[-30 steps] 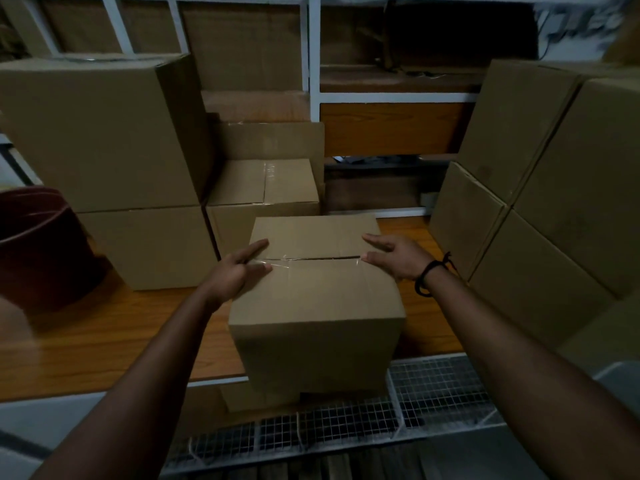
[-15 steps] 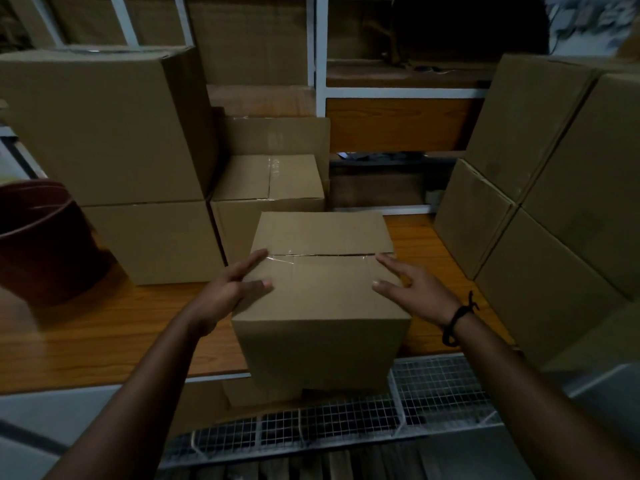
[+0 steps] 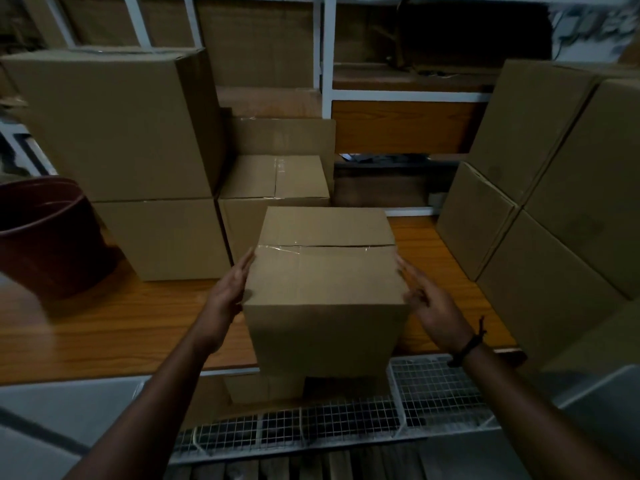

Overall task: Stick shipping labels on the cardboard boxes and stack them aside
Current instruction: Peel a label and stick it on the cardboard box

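1. A cardboard box (image 3: pixel 325 282) is sitting right at the near edge of the wooden table (image 3: pixel 104 323), roughly midway along it.
2. A strip of clear tape (image 3: pixel 311 249) is running across the box's top along the flap seam, from its left edge to its right edge.
3. The left hand (image 3: pixel 228 289) is pressing flat against the box's left side, just under the top edge. Its fingers are lying straight and together, so the grip is open, with nothing curled around the cardboard.
4. The right hand (image 3: pixel 433 306) is reaching in at the box's right top edge with fingers straight, its grip open too. The hand is blurring, so whether it is touching the box or sitting just beside it is hard to tell.
5. A black wristband (image 3: pixel 467 344) is circling the right wrist.
6. Toward the far left corner, 2 boxes are standing stacked: a large box (image 3: pixel 110 126) is resting on a lower box (image 3: pixel 166 237).
7. A dark red bucket (image 3: pixel 45 233) is standing at the left edge, beside that stack.
8. A smaller taped box (image 3: pixel 273 178) is sitting just behind the cardboard box.
9. Along the right edge, more stacked boxes (image 3: pixel 554 220) are rising high.
10. A wire mesh panel (image 3: pixel 433 386) is showing below the near edge, and a white shelf frame (image 3: pixel 327 64) is standing beyond the far edge.
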The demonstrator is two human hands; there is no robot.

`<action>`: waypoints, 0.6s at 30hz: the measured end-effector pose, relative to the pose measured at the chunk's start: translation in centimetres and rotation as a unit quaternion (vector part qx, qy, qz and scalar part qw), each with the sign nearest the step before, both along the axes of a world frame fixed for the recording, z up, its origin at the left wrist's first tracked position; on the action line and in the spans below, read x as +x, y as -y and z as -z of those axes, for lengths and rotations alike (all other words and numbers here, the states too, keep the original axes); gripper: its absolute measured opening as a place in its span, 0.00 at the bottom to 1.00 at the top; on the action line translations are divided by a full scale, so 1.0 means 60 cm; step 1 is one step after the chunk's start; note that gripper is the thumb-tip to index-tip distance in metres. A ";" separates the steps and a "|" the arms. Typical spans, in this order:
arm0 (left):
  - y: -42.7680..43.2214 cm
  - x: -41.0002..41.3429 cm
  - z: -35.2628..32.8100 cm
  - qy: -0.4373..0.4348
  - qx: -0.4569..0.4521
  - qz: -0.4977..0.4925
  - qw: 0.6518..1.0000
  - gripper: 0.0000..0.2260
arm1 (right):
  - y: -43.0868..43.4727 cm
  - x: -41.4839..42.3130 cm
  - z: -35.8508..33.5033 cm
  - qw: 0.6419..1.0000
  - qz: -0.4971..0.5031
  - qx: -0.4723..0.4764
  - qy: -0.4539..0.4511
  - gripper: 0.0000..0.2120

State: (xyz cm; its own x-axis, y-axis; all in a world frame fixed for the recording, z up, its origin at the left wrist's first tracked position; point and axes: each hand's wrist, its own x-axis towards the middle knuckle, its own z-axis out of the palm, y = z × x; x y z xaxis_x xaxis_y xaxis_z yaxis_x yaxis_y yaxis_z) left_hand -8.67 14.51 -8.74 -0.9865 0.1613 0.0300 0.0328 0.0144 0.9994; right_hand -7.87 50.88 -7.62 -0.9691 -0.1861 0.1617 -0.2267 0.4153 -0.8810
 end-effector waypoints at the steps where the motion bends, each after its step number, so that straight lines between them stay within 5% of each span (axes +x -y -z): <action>1: 0.001 0.011 0.010 -0.010 0.005 0.005 1.000 0.36 | -0.002 0.012 0.015 1.000 -0.008 0.022 -0.013 0.30; 5: -0.021 0.028 0.029 -0.057 -0.037 -0.013 0.998 0.45 | 0.011 0.026 0.048 0.994 0.025 0.093 -0.056 0.30; 18: -0.028 0.005 -0.054 -0.131 -0.122 -0.058 0.982 0.48 | -0.001 -0.028 -0.073 0.995 0.068 -0.007 -0.074 0.27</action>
State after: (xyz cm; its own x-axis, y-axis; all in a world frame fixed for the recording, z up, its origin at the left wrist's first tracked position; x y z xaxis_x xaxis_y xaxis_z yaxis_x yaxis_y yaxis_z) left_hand -8.39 16.21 -5.48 -0.9622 0.0830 0.2596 0.2724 0.2714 0.9231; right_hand -9.58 50.93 -3.22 -0.9506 -0.0510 0.3063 -0.2967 0.4398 -0.8477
